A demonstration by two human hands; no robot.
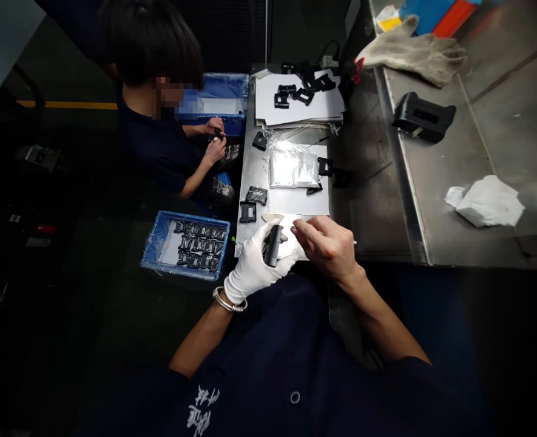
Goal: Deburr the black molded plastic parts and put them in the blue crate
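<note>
My left hand (254, 264), in a white glove, is closed around a black plastic part (274, 246) held on edge above the near end of the metal table. Just right of it is my bare right hand (327, 246), its thumb and fingers pinched together. A thin tip shows at those fingers, too small to name. Beyond my hands, a stack of clear plastic bags (294, 168) lies on white paper (311, 203). To the left, a black plastic frame (248, 212) sits near a bagged black part (256, 195).
A blue bin (150, 258) at left holds several bagged black parts. Across the table's left side, a co-worker's hands (216, 142) hold a small dark piece. More black parts (303, 95) lie on stacked paper. A glove (414, 51) and crumpled tissue (491, 201) rest on the right bench.
</note>
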